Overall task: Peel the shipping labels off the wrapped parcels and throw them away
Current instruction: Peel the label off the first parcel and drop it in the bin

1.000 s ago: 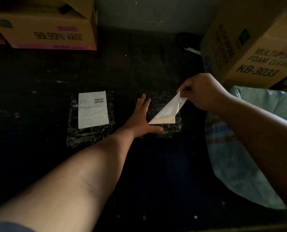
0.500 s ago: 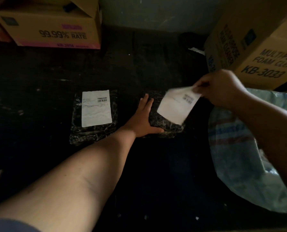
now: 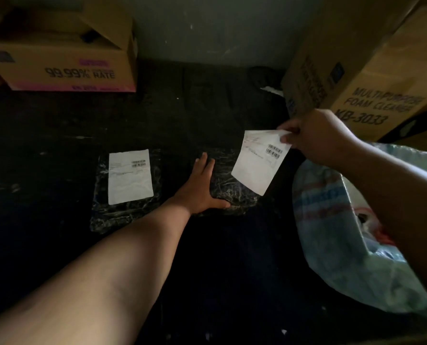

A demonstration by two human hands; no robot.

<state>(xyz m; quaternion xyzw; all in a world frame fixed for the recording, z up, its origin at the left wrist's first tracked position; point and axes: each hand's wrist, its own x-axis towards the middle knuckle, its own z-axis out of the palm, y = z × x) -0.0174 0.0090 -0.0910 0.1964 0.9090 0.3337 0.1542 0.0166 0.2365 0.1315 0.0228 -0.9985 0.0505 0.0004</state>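
My right hand (image 3: 319,135) pinches the peeled label (image 3: 259,161) by its upper corner, thumb and fingers pressed together on the paper. The sheet hangs free in the air, barcodes facing me, over the right edge of the right parcel (image 3: 228,188) and beside the open sack (image 3: 331,232). My left hand (image 3: 200,190) lies flat on that parcel, fingers spread, palm pressing its shiny dark wrap, gripping nothing. To the left, a little apart, the left parcel (image 3: 125,195) lies on the dark floor (image 3: 58,135) with its white label (image 3: 130,176) stuck on top. A cardboard box (image 3: 65,68) stands far left by the wall, and a foam cleaner box (image 3: 371,78) leans at far right, above the sack.
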